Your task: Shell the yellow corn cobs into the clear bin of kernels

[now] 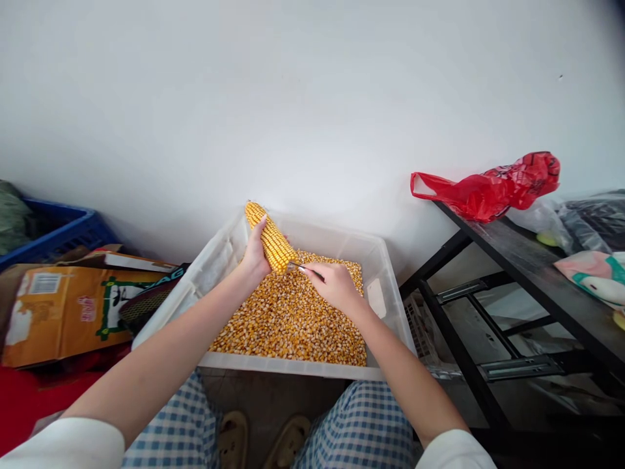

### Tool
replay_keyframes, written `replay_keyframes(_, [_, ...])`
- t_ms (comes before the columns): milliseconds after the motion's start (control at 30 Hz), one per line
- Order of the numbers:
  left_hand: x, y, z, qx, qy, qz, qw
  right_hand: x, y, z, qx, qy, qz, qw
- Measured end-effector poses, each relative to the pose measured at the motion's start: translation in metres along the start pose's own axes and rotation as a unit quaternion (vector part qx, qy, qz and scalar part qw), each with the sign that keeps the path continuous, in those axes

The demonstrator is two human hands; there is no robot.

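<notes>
My left hand (256,251) is closed around a yellow corn cob (271,240), which is tilted with its lower end toward my right hand. Most of the cob's visible side is covered in kernels. In my right hand (334,283) is a thin metal tool with a dark handle (312,271); its tip touches the cob's lower end, and its exact kind is not clear. Beneath both hands, loose corn kernels (293,319) lie in a translucent plastic bin (342,231).
At the right stands a black metal-framed table (517,254) with a red plastic bag (488,189) on its corner. An orange cardboard box (63,312) and a blue crate (63,228) sit at the left. A white wall (312,111) rises behind the bin.
</notes>
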State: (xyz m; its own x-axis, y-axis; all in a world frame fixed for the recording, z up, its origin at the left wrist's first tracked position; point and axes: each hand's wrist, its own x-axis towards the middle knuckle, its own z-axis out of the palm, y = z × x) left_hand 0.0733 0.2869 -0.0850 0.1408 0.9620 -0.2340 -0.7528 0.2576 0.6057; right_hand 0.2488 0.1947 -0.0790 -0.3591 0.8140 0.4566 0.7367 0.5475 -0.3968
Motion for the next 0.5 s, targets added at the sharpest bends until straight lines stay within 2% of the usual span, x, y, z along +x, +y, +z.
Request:
replay_keyframes(367, [-0.009, -0.007, 0.006, 0.048, 0.008, 0.030, 0.998, -0.002, -0.005, 0.004, -0.087, -0.031, 0.009, 0.996])
replay_keyframes(500, [-0.010, -0.010, 0.007, 0.019, 0.030, 0.053, 0.998, -0.004, -0.010, 0.014, -0.114, -0.008, 0.051, 0.992])
